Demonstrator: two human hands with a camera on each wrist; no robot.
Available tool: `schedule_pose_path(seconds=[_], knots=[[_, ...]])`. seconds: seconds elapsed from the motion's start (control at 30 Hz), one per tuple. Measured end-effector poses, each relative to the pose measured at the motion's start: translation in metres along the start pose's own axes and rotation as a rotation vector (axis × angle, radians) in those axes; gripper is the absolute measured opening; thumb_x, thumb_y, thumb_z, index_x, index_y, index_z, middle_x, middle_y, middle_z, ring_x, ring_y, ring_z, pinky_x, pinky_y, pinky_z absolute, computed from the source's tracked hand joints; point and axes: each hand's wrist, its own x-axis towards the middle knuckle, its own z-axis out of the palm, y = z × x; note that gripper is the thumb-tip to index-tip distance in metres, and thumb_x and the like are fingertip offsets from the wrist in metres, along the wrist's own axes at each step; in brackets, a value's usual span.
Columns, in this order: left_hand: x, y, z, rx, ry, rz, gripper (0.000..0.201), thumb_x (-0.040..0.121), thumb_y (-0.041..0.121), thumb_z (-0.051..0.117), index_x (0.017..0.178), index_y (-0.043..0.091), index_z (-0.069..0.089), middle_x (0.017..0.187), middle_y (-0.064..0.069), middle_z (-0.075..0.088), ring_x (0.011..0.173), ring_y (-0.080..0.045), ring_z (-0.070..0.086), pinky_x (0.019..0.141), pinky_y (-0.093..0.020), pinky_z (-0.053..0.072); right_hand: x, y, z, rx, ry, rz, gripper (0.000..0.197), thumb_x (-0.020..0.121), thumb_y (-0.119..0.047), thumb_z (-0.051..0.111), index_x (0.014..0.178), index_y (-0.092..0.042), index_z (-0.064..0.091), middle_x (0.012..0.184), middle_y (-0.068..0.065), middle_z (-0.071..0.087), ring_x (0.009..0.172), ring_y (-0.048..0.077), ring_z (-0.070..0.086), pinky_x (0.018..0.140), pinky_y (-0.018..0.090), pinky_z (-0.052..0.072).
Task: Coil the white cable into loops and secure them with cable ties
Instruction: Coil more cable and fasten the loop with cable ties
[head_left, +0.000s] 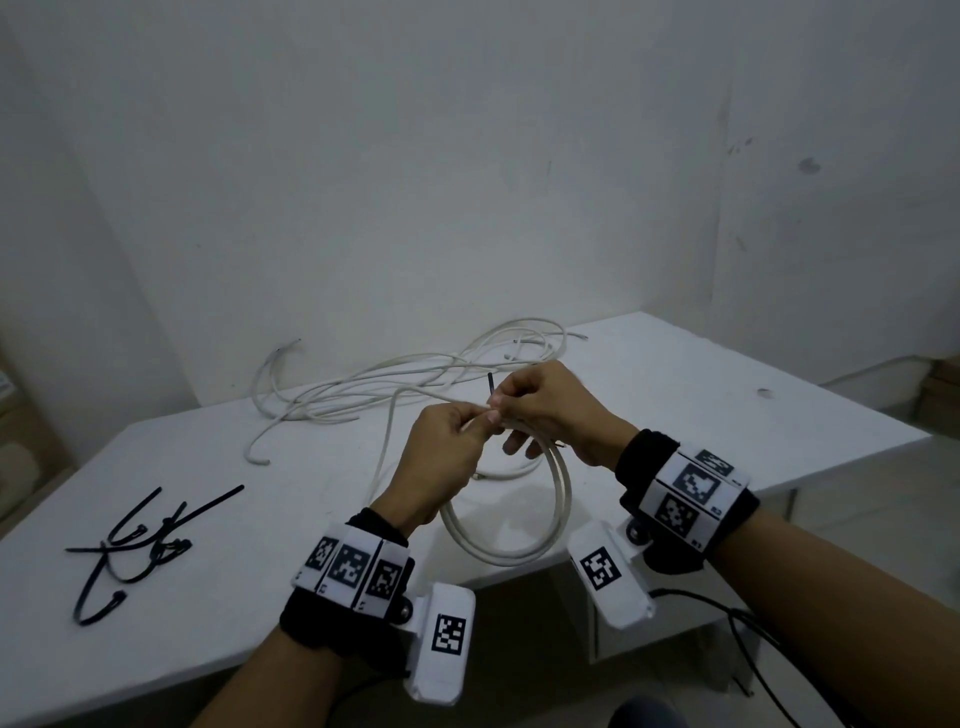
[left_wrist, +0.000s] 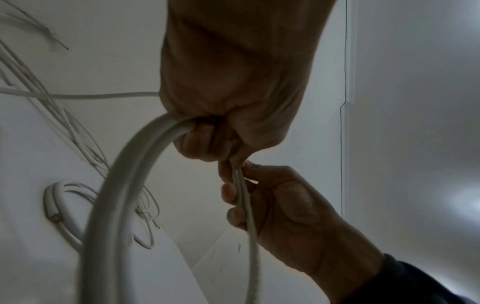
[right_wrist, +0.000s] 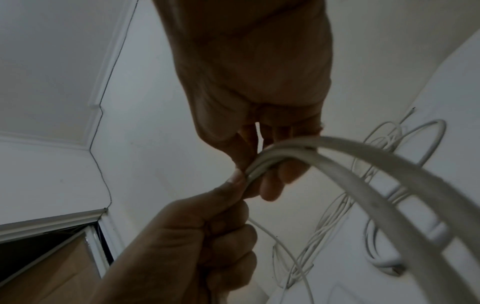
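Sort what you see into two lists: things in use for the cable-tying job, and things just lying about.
In use: coil, black tie, left hand, right hand.

Lying about: spare ties, loose cables, table, cardboard boxes.

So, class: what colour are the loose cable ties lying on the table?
Black; the cable ties show best in the head view.

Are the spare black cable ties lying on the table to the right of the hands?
No, the spare ties lie on the table to the left of the left hand.
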Motion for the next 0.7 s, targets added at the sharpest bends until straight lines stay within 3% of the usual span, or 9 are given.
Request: schedule_pose_path(seconds=[0.1,0.2,0.27,0.33,0.4,0.47,0.57,0.63,0.7], knots=[[0.001,-0.002,0.005,-0.001,0.081,0.015,0.024,0.096,0.027,0.053,0.100,0.008,0.066,0.057,0.011,0.052,0.049,-0.004,0.048,0.048,-0.018,0.036,0.003,0.002,0.005,0.015,0.052,-0.051,0.020,0.091,-0.017,0.059,0.078,-0.005,0.066,0.056,-0.002,0.062,0.046,0.014,0.048,0.039,0.020,0.033],[-0.004,-0.003,0.011,0.059,0.262,0.070,0.024,0.093,0.026,0.059,0.101,0.006,0.049,0.068,0.003,0.052,0.053,-0.002,0.051,0.045,-0.011,0.035,0.006,0.004,0.010,-0.031,0.110,-0.080,0.022,0.091,-0.021,0.059,0.073,-0.009,0.067,0.069,0.020,0.066,0.048,0.014,0.041,0.044,0.021,0.034],[-0.008,-0.002,0.009,0.111,0.330,0.132,0.035,0.089,0.027,0.065,0.107,0.008,0.043,0.067,0.000,0.049,0.050,-0.001,0.047,0.045,-0.013,0.036,0.008,0.003,0.009,-0.083,0.139,-0.098,0.020,0.090,-0.022,0.060,0.075,-0.011,0.068,0.078,0.025,0.067,0.053,0.015,0.047,0.053,0.027,0.040],[-0.004,-0.005,0.000,0.441,0.426,0.297,0.044,0.084,0.041,0.066,0.115,0.014,0.051,0.084,-0.004,0.053,0.075,-0.009,0.051,0.062,-0.019,0.038,0.009,0.000,0.004,-0.136,0.124,-0.127,0.017,0.089,-0.020,0.062,0.076,-0.012,0.069,0.077,0.021,0.068,0.059,0.019,0.052,0.061,0.034,0.044],[0.008,-0.010,-0.014,0.766,0.485,0.494,0.045,0.078,0.056,0.059,0.098,0.016,0.065,0.103,-0.010,0.054,0.098,-0.025,0.049,0.078,-0.032,0.039,0.012,-0.006,-0.002,-0.194,0.087,-0.167,0.015,0.088,-0.019,0.063,0.076,-0.012,0.070,0.076,0.019,0.069,0.064,0.026,0.058,0.065,0.037,0.048],[0.020,-0.004,-0.027,0.692,0.320,0.498,0.042,0.077,0.054,0.058,0.081,0.013,0.062,0.110,-0.012,0.059,0.106,-0.027,0.049,0.087,-0.036,0.040,0.015,-0.016,-0.005,-0.253,0.080,-0.224,0.014,0.087,-0.018,0.065,0.074,-0.015,0.068,0.070,0.005,0.068,0.065,0.017,0.061,0.065,0.031,0.049],[0.027,0.025,-0.037,-0.006,-0.126,0.079,0.026,0.091,0.030,0.059,0.093,0.006,0.048,0.091,-0.018,0.070,0.078,-0.028,0.068,0.073,-0.034,0.051,0.024,-0.035,-0.007,-0.243,0.115,-0.333,0.012,0.086,-0.013,0.065,0.075,-0.015,0.069,0.066,-0.007,0.064,0.062,0.003,0.059,0.065,0.017,0.045],[0.031,0.038,-0.042,-0.282,-0.249,-0.073,0.020,0.097,0.019,0.049,0.107,0.002,0.049,0.077,-0.020,0.068,0.062,-0.030,0.066,0.064,-0.034,0.055,0.030,-0.046,-0.009,-0.219,0.148,-0.392,0.010,0.086,-0.010,0.065,0.078,-0.010,0.071,0.065,-0.006,0.065,0.061,-0.001,0.059,0.064,0.012,0.044],[0.033,0.045,-0.045,-0.409,-0.257,-0.088,0.033,0.100,0.026,0.041,0.110,-0.002,0.056,0.063,-0.011,0.058,0.052,-0.022,0.055,0.057,-0.032,0.049,0.035,-0.054,-0.011,-0.172,0.175,-0.432,0.010,0.086,-0.008,0.064,0.079,-0.006,0.070,0.064,-0.006,0.064,0.057,-0.003,0.060,0.061,0.009,0.043]])
